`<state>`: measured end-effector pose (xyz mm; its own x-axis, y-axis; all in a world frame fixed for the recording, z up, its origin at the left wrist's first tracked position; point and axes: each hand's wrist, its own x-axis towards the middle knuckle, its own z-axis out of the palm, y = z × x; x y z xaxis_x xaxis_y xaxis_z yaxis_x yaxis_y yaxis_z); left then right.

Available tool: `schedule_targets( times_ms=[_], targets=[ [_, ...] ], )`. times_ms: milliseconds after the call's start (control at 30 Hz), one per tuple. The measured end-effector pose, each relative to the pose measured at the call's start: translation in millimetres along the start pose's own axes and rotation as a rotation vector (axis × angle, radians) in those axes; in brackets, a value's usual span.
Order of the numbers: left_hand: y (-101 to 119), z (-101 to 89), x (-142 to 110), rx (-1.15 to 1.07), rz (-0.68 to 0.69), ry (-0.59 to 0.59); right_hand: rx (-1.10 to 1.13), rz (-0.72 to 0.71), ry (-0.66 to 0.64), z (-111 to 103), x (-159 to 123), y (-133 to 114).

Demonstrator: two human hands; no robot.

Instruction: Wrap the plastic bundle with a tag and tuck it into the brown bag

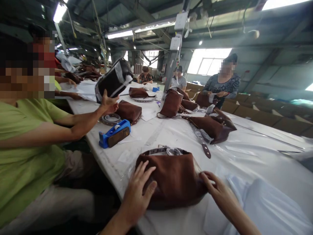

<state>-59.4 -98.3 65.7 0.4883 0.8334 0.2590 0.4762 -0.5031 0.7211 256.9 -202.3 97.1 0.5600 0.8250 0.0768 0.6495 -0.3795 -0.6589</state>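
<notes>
A brown leather bag [174, 176] rests on the white table directly before me. Its top is open, and clear plastic shows inside the mouth and around its sides. My left hand [139, 189] lies against the bag's left front with the fingers spread. At the bag's right edge, my right hand [216, 184] has thumb and fingers closed on the side; whether they pinch leather or the plastic there I cannot tell. White sheets [259, 205], thin and crumpled, lie under and beside my right forearm.
A blue tape dispenser [114, 133] stands left of the bag. A co-worker in a green shirt [31, 130] holds up a dark bag [113, 80] at my left. More brown bags [211, 125] lie farther up the table [171, 135]. Another person [222, 85] stands at the far right side.
</notes>
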Motion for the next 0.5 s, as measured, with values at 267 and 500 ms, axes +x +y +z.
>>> schedule_targets(
  times_ms=[267, 500],
  targets=[
    [36.4, -60.7, 18.8, 0.252, 0.289, -0.147, -0.312, -0.585, 0.183, -0.3, -74.8, -62.3],
    [21.9, -18.9, 29.4, 0.311, 0.296, -0.432, -0.532, -0.709, -0.107, 59.1, -51.0, -62.9]
  ],
)
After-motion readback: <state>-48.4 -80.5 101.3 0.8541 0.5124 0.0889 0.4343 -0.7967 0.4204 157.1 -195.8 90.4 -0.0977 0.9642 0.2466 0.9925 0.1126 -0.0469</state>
